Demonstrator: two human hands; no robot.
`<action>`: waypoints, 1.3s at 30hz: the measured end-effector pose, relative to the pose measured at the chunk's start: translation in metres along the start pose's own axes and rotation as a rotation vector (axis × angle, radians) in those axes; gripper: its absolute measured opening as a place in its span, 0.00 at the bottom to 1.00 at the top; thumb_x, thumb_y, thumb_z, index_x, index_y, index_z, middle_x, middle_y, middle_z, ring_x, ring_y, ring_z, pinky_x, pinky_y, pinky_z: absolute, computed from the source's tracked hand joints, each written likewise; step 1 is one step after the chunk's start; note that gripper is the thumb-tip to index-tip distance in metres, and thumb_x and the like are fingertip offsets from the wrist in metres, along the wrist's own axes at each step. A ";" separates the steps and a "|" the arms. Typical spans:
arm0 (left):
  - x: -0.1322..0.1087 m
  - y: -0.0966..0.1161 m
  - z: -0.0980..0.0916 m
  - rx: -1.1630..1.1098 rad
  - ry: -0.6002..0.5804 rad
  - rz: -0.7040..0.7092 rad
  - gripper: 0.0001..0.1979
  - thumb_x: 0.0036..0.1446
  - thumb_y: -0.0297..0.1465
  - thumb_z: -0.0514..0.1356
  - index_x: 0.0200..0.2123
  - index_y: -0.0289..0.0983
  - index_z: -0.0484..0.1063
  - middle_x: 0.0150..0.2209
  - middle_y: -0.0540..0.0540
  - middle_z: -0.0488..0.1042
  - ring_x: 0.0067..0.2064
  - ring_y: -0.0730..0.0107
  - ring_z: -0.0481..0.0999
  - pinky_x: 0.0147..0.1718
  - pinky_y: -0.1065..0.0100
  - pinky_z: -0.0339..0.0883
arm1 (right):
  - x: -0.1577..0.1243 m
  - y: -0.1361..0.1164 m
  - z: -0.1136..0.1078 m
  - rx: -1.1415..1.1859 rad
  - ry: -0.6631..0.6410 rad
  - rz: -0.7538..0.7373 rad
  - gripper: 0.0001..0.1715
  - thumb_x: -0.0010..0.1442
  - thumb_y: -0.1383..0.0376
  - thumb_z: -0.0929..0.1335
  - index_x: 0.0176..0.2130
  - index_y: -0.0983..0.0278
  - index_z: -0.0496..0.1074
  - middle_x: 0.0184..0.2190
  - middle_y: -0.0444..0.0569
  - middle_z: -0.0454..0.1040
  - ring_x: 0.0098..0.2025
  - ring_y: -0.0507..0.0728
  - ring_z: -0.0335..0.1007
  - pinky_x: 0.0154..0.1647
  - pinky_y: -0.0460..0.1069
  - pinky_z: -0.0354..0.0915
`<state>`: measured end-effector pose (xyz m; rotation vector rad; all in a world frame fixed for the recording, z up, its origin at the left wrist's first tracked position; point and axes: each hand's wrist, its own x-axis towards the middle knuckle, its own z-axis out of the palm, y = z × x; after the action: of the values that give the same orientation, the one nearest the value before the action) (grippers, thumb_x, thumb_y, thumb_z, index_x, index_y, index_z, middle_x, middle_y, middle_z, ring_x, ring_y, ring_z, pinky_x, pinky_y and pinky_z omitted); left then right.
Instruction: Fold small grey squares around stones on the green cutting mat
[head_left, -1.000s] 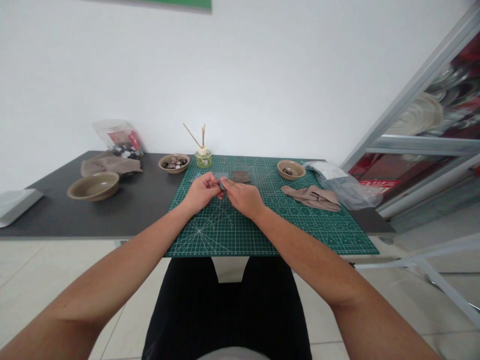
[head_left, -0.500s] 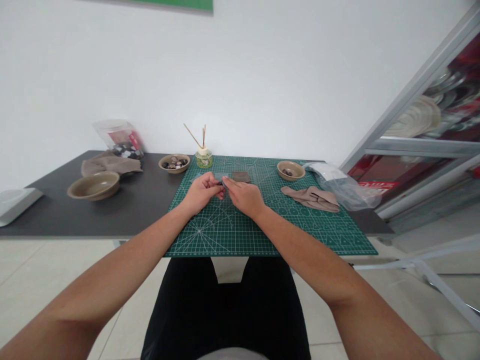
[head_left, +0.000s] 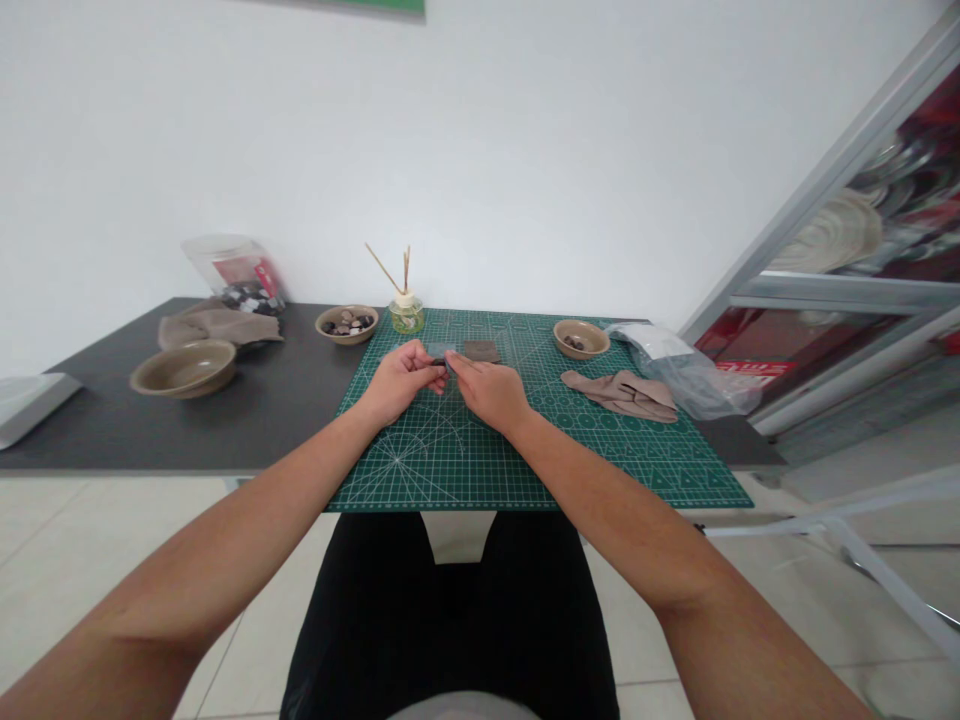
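head view: small dark piece (head_left: 438,362) at centre of frame, over green cutting mat (head_left: 465,465). left hand (head_left: 403,385): grip closed, piece pinched between thumb and fingers. right hand (head_left: 491,392): fingertips close together at piece's right end; cannot tell whether grip has hold. brown square (head_left: 481,351) and grey sheet (head_left: 441,349): just above hands in frame. bowl of mixed pieces (head_left: 346,340): on dark desk (head_left: 289,410), left of centre.
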<state>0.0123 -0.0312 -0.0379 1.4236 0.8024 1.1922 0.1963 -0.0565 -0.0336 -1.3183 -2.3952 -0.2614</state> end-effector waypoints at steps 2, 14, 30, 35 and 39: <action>0.001 0.000 0.000 -0.013 0.016 0.006 0.18 0.46 0.32 0.70 0.30 0.38 0.60 0.24 0.53 0.76 0.24 0.73 0.77 0.26 0.70 0.73 | 0.000 0.001 0.000 -0.002 0.010 0.023 0.27 0.71 0.66 0.57 0.66 0.63 0.63 0.62 0.50 0.70 0.54 0.56 0.75 0.49 0.48 0.71; 0.002 0.000 -0.002 0.102 -0.033 -0.003 0.13 0.45 0.27 0.65 0.28 0.38 0.61 0.21 0.54 0.75 0.23 0.73 0.77 0.26 0.71 0.73 | -0.001 -0.008 0.000 0.004 -0.005 -0.042 0.27 0.71 0.66 0.57 0.66 0.64 0.63 0.61 0.52 0.71 0.52 0.55 0.76 0.50 0.48 0.68; 0.004 -0.002 -0.001 0.075 -0.019 -0.019 0.16 0.44 0.29 0.68 0.29 0.38 0.61 0.20 0.54 0.75 0.22 0.72 0.76 0.23 0.71 0.72 | 0.002 -0.005 -0.001 -0.067 0.012 0.031 0.27 0.71 0.66 0.57 0.66 0.64 0.63 0.61 0.55 0.70 0.50 0.56 0.77 0.49 0.49 0.67; 0.004 -0.001 -0.001 0.070 -0.022 -0.003 0.15 0.46 0.29 0.67 0.29 0.38 0.61 0.21 0.54 0.75 0.23 0.72 0.77 0.24 0.71 0.73 | 0.002 -0.006 0.002 -0.041 0.001 -0.032 0.27 0.71 0.66 0.57 0.65 0.63 0.63 0.61 0.53 0.71 0.50 0.56 0.77 0.48 0.49 0.68; 0.003 0.000 -0.001 0.044 -0.024 0.000 0.16 0.46 0.30 0.68 0.29 0.38 0.60 0.20 0.55 0.74 0.23 0.72 0.77 0.25 0.70 0.73 | 0.001 -0.006 0.002 -0.041 -0.007 -0.002 0.27 0.71 0.65 0.57 0.65 0.64 0.64 0.60 0.54 0.72 0.50 0.56 0.77 0.49 0.49 0.67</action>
<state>0.0117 -0.0279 -0.0368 1.4713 0.8169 1.1616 0.1904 -0.0579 -0.0349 -1.3363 -2.4091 -0.3086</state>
